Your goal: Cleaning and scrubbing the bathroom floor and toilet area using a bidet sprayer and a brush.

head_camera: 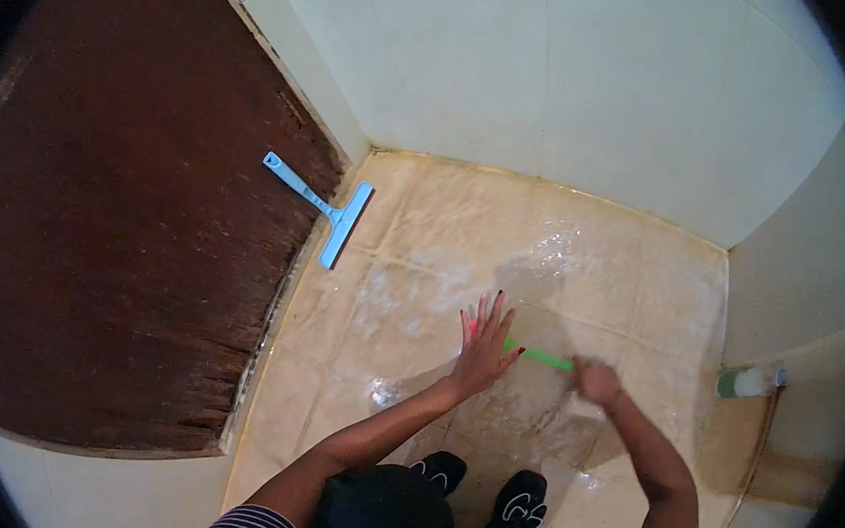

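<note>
My right hand [598, 382], somewhat blurred, grips the end of the green handle [547, 359] of a scrubbing brush, low over the wet floor. My left hand [484, 354] is spread flat above the brush's head, its fingers apart. It hides most of that head; a bit of red or pink [472, 327] shows between the fingers. Whether my left palm presses on the brush, I cannot tell. Beneath both hands lies the beige tiled floor [600, 278], shiny with water and whitish patches of suds.
A light-blue squeegee [338, 216] leans against the dark brown door [137, 204], its blade low by the door's edge. At right stands a green and white bottle [744, 382] near the wall. Pale tiled walls [556, 81] enclose the floor. My black shoes [519, 499] are below my hands.
</note>
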A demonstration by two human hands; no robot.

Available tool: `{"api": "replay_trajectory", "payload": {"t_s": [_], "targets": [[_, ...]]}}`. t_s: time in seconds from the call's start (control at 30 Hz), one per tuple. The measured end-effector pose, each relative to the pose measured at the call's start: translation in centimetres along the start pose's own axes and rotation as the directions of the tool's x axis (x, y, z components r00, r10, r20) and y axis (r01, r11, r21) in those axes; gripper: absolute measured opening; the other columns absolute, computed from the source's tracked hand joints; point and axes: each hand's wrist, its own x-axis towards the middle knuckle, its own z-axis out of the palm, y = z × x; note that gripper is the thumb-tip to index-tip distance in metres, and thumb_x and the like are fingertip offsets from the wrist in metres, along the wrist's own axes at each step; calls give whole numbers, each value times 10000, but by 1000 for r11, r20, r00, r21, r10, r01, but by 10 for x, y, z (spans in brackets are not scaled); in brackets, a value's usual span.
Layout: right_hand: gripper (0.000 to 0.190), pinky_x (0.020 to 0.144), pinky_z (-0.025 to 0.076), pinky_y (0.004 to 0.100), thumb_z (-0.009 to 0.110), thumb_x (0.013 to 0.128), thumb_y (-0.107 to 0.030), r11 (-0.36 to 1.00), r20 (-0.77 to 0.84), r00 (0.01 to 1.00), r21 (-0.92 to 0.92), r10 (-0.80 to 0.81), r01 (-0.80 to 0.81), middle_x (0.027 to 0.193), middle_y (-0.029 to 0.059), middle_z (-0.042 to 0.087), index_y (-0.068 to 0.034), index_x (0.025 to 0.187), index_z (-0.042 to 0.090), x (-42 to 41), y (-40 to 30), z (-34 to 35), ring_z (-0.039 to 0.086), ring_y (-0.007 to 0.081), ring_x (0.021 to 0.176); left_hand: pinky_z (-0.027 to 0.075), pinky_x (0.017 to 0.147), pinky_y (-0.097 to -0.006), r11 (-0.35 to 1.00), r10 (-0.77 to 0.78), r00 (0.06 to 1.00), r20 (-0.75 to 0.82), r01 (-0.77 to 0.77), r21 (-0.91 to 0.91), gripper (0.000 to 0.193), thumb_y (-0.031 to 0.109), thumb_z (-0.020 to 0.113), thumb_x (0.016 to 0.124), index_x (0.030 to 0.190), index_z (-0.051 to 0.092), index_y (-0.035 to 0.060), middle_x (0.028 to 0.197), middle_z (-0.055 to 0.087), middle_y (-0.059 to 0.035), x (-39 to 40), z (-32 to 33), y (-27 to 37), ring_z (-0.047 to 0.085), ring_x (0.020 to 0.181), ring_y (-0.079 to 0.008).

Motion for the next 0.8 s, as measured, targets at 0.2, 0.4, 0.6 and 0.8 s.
{"api": "replay_trajectory", "payload": {"t_s": [0.2,0.4,0.6,0.8], "targets": [[265,592,448,438,446,755,-231,910,-496,774,331,394,-251,651,187,546,19,829,495,68,93,-28,552,349,655,21,912,-605,999,5,1000,31,-6,42,637,375,484,775,1254,245,31,1356,27,-155,-3,-1,-4,4,1235,-382],[343,656,425,440,415,784,-277,988,-95,994,139,-57,70,764,196,560,19,953,458,35,-5,22,553,328,727,20,904,-613,1000,11,1000,5,-11,-13,614,316,509,775,1257,242,45,1356,37,-158,1,-1,-4,-3,1232,-393],[386,646,442,446,419,793,-310,976,-274,939,121,207,-180,825,209,565,27,981,430,52,41,-16,555,362,741,6,897,-620,1000,-20,997,73,20,3,607,295,511,779,1263,232,58,1354,37,-168,-6,6,-6,-20,1232,-396],[259,723,428,445,437,752,-148,979,-349,914,47,204,-200,833,236,559,43,926,468,137,80,-18,538,369,839,17,909,-607,997,-80,994,72,79,9,674,286,541,756,1270,190,27,1344,17,-202,1,5,-2,-15,1233,-389]]}}
